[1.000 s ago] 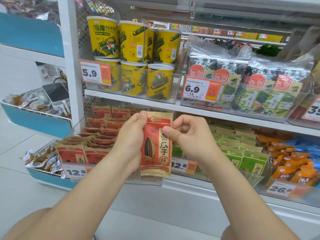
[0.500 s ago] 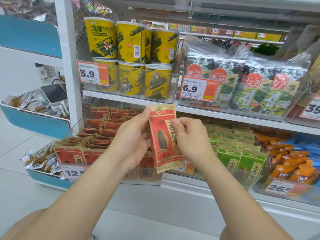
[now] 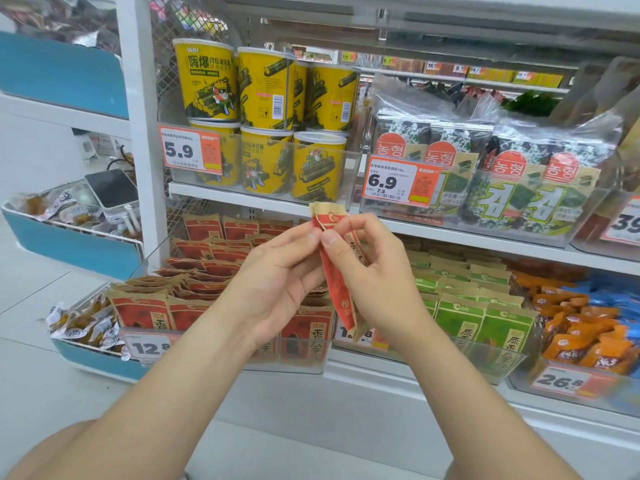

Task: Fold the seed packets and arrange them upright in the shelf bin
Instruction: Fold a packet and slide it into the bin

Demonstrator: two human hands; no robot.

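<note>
- The red seed packet [image 3: 341,282] is in the air in front of the shelf bin [image 3: 287,368], above the bin's front wall and not yet inside it.
- It looks creased lengthwise into a narrow strip. It tilts, with the top edge leaning left and the bottom corner hanging just above the bin's right front corner.
- The left hand [image 3: 277,271] reaches in from the bin's left side. Its thumb and forefinger pinch the packet's upper edge, probably to pin the crease so it cannot spring open.
- The right hand [image 3: 381,271] is in front of the bin's right end. Its thumb presses the near face and its fingers curl round the far side, a grip that suits pressing the fold flat.
- Both hands grip close together near the top, so the lower half hangs free. That leaves the bottom edge clear to go into the bin first.
- Inside the bin, the red packets [image 3: 149,306] at the front stand upright, while those further back lean and overlap loosely.
- My judgement is that the fold is nearly done and placing it comes next. The likeliest spot is the front row behind the 12.8 price tag [image 3: 149,346].
- The green packets [image 3: 457,317] fill the next bin, right of the shelf bin, so the red packet should stay clear of that side.
</note>
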